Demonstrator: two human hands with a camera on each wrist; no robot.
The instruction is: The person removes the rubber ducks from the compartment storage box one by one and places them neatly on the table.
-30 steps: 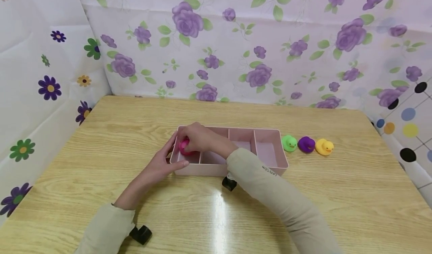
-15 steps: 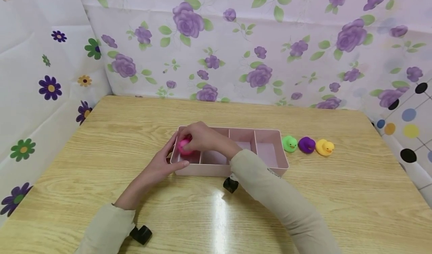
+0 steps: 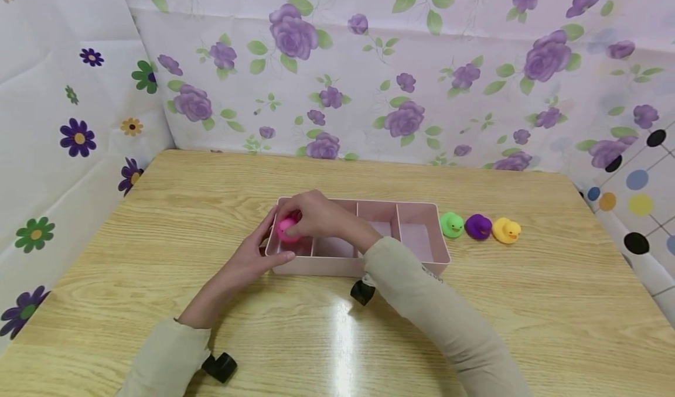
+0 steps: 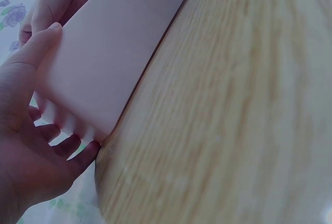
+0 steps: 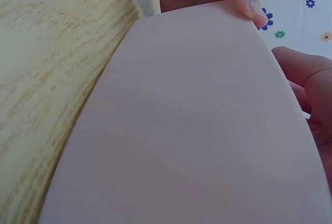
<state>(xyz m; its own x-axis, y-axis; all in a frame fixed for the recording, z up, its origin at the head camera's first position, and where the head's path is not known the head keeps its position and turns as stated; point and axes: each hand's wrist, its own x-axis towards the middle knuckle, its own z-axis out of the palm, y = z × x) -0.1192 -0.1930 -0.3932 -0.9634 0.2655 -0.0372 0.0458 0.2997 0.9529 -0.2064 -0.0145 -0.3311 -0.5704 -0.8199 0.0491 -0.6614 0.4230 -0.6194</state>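
A long pink divided box (image 3: 316, 265) lies across the table. My left hand (image 3: 248, 262) holds its left end, fingers along the end wall and thumb at the front rim. The left wrist view shows that thumb (image 4: 44, 42) against the front face. Inside the leftmost compartment, my right hand (image 3: 316, 212) pinches a bright pink rubber duck (image 3: 287, 231), partly covered by the fingers. Whether the duck touches the compartment floor I cannot tell. The front wall hides the duck in the right wrist view.
Right of the box stand a green duck (image 3: 452, 225), a purple duck (image 3: 479, 226) and a yellow duck (image 3: 507, 230) in a row. Thin dividers split the box. Flowered sheets (image 3: 337, 63) hang behind the wooden table (image 3: 295, 332) and at its sides.
My right forearm and wrist have shifted slightly right, and more of the pink duck shows under the fingers. The left hand and the box have stayed in place.
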